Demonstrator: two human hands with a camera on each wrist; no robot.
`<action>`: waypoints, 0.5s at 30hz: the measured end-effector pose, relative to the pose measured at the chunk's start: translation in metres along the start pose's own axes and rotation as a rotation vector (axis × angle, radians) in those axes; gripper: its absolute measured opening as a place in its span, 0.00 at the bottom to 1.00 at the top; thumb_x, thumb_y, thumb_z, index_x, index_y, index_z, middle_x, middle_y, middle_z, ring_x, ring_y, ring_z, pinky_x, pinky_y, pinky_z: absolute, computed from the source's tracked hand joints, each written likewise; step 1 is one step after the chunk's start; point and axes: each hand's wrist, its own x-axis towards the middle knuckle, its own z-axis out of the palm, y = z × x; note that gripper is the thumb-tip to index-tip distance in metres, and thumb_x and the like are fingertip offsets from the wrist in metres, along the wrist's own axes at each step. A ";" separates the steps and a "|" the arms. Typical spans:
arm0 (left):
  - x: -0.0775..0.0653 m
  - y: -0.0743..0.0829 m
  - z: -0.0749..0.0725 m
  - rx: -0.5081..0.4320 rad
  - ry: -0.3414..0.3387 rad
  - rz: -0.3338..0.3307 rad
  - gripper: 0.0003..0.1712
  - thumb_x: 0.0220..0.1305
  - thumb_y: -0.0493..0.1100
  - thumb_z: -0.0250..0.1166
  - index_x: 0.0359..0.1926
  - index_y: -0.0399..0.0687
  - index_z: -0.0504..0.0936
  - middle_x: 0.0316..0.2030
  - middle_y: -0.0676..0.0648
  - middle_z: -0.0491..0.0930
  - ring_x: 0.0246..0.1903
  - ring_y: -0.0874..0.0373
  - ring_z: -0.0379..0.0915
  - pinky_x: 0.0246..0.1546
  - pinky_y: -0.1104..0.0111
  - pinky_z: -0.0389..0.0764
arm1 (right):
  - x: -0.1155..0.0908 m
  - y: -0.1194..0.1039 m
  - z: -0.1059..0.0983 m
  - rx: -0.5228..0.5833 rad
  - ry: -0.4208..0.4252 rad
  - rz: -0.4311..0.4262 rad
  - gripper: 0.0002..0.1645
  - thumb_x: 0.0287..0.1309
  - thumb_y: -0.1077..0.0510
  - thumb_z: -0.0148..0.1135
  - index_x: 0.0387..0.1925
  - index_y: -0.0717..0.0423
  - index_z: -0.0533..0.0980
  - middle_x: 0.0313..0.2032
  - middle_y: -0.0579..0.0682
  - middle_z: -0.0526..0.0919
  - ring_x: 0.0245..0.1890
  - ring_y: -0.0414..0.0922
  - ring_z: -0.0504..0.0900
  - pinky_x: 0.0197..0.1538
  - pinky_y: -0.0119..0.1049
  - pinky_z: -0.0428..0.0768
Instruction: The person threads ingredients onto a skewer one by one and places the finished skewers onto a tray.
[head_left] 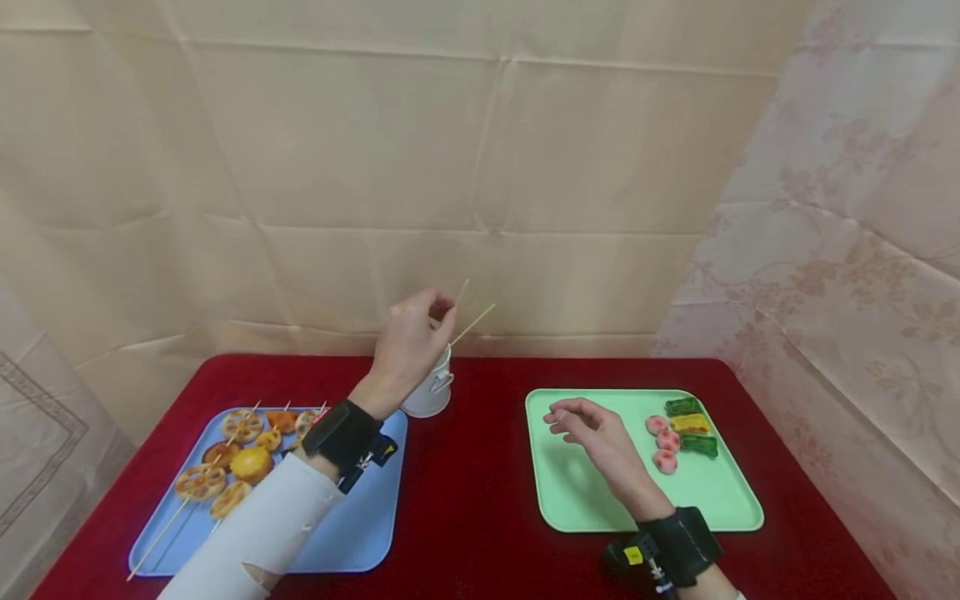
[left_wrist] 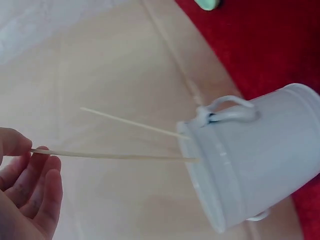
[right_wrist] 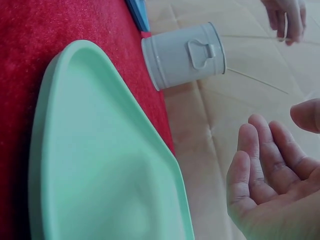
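Note:
My left hand (head_left: 414,337) pinches a thin wooden skewer (left_wrist: 115,156) by its upper end, between thumb and fingertips. Its lower end reaches into the mouth of a small white metal bucket (head_left: 427,400) with side handles. A second skewer (head_left: 474,323) leans out over the bucket's rim. Above the green tray (head_left: 577,504) hovers my right hand (head_left: 600,437), fingers relaxed and holding nothing. Pink round pieces (head_left: 663,437) lie on that tray, beside green pieces (head_left: 699,445) and a yellow piece (head_left: 690,423).
Left of the bucket, a blue tray (head_left: 352,542) carries several skewers threaded with lotus root slices (head_left: 199,482) and other food pieces, partly hidden by my left forearm. A red cloth (head_left: 465,500) covers the table, with a beige curtain (head_left: 360,167) behind it.

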 end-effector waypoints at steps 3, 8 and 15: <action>-0.001 0.009 -0.009 -0.025 0.029 0.043 0.07 0.68 0.34 0.69 0.44 0.36 0.85 0.39 0.40 0.87 0.35 0.51 0.84 0.36 0.62 0.86 | -0.001 0.000 -0.002 -0.002 0.001 0.003 0.25 0.72 0.49 0.63 0.57 0.66 0.78 0.49 0.59 0.87 0.49 0.53 0.85 0.55 0.43 0.81; -0.001 0.021 -0.020 -0.054 0.073 0.122 0.07 0.66 0.33 0.70 0.44 0.36 0.85 0.39 0.40 0.86 0.35 0.51 0.83 0.37 0.60 0.86 | -0.002 -0.001 -0.003 -0.006 0.008 -0.002 0.25 0.73 0.49 0.63 0.57 0.67 0.78 0.49 0.57 0.87 0.49 0.50 0.85 0.54 0.39 0.81; 0.000 0.030 -0.033 -0.173 0.184 0.215 0.07 0.64 0.31 0.71 0.43 0.35 0.83 0.40 0.40 0.83 0.39 0.50 0.82 0.38 0.58 0.86 | -0.003 -0.004 -0.004 -0.016 0.001 -0.008 0.25 0.72 0.49 0.64 0.57 0.65 0.78 0.50 0.57 0.87 0.51 0.52 0.84 0.55 0.40 0.80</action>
